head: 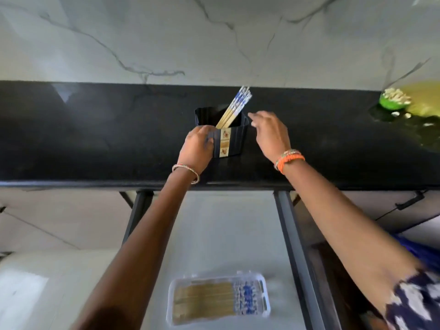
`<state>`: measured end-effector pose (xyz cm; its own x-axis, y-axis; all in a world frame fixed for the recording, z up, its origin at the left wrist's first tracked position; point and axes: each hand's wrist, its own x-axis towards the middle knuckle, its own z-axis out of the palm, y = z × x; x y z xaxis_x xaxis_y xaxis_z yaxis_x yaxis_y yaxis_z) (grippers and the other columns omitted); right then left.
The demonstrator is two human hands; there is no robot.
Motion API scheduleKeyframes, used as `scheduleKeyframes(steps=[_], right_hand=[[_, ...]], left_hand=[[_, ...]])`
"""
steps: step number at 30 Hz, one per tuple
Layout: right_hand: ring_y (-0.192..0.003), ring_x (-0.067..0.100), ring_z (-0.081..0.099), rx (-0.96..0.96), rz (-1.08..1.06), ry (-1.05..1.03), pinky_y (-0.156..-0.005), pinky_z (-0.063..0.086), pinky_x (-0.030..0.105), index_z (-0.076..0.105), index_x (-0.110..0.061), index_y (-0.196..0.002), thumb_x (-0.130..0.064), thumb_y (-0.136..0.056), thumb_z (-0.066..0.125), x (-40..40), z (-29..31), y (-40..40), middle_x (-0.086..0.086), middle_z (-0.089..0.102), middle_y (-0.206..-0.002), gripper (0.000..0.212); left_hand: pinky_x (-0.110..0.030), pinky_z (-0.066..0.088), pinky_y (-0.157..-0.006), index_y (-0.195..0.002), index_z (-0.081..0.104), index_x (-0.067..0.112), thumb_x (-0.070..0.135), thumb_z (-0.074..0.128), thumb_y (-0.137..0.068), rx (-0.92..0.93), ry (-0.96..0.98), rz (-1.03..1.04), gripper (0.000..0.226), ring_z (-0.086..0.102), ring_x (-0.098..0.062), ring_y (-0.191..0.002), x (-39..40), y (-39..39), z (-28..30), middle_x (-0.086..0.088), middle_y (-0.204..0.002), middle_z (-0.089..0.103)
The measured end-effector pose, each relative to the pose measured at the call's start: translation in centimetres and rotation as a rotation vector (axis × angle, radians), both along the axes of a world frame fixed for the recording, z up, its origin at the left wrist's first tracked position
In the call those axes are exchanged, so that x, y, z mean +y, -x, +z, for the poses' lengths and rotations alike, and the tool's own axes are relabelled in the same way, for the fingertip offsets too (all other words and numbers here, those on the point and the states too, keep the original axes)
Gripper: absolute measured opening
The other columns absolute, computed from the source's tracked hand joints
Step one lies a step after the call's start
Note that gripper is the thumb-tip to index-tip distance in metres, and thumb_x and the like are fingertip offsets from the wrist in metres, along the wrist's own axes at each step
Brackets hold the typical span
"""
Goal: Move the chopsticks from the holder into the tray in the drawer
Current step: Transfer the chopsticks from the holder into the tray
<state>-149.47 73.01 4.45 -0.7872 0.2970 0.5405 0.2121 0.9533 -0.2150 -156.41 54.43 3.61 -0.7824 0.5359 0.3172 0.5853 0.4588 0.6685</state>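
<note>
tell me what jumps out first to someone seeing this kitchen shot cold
First, the bundle of blue-patterned chopsticks leaning out of a dark holder on the black counter. The left hand grips the holder's side while the right hand reaches in, open, beside the sticks. Below, in the open drawer, a clear tray already holds a row of matching chopsticks.

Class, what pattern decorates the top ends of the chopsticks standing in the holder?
Blue-and-white pattern on the chopsticks, seen best in the head view.
</note>
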Motion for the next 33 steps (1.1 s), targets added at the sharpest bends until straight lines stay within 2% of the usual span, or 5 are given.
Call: scheduleKeyframes(steps=[5,10,20,26,33], right_hand=[[-0.102,0.031,0.065,0.038,-0.149,0.376,-0.089,0.052,0.038,0.063,0.006,-0.112,-0.004,-0.089,0.052,6.1,1.0,7.7,0.025,0.067,-0.111,0.027],[-0.05,0.011,0.059,0.105,-0.186,1.069,-0.054,0.056,0.02,0.071,0.007,-0.088,-0.021,-0.084,0.069,7.0,-0.3,11.2,0.011,0.067,-0.069,0.028],[-0.053,0.009,0.061,0.209,-0.222,1.269,-0.047,0.054,0.017,0.066,0.006,-0.096,-0.011,-0.085,0.067,7.5,1.2,11.5,0.007,0.064,-0.068,0.02],[-0.064,0.02,0.067,0.424,-0.264,1.275,-0.068,0.06,0.029,0.065,0.012,-0.099,-0.004,-0.087,0.061,7.6,5.2,7.8,0.019,0.066,-0.083,0.02],[-0.062,0.016,0.063,0.826,-0.224,1.544,-0.056,0.06,0.024,0.059,-0.002,-0.069,-0.002,-0.088,0.06,4.1,8.9,-3.2,0.011,0.062,-0.068,0.019]], left_hand=[[-0.039,0.042,-0.101,-0.126,0.052,0.015,0.016,0.05,-0.09,0.116,0.104,0.01,0.035,0.043,-0.024,-0.126,2.1,4.2,-0.5,-0.009,-0.13,0.054],[-0.031,0.047,-0.085,-0.115,0.059,0.015,0.016,0.049,-0.091,0.124,0.107,-0.032,0.026,0.055,-0.022,-0.107,2.1,5.4,-2.6,-0.006,-0.118,0.06],[-0.04,0.046,-0.097,-0.136,0.034,0.02,0.015,0.052,-0.09,-0.004,0.036,0.025,0.049,0.049,-0.024,-0.12,2.6,5.0,-2.7,-0.007,-0.133,0.053],[-0.036,0.05,-0.092,-0.136,0.033,0.019,0.012,0.054,-0.089,0.003,-0.025,0.033,0.052,0.056,-0.02,-0.108,0.9,3.3,-1.1,-0.008,-0.135,0.051],[-0.032,0.046,-0.098,-0.126,0.046,0.014,0.004,0.051,-0.089,-0.129,-0.214,0.071,0.039,0.052,-0.016,-0.117,-3.6,-1.3,-0.8,-0.008,-0.128,0.056]])
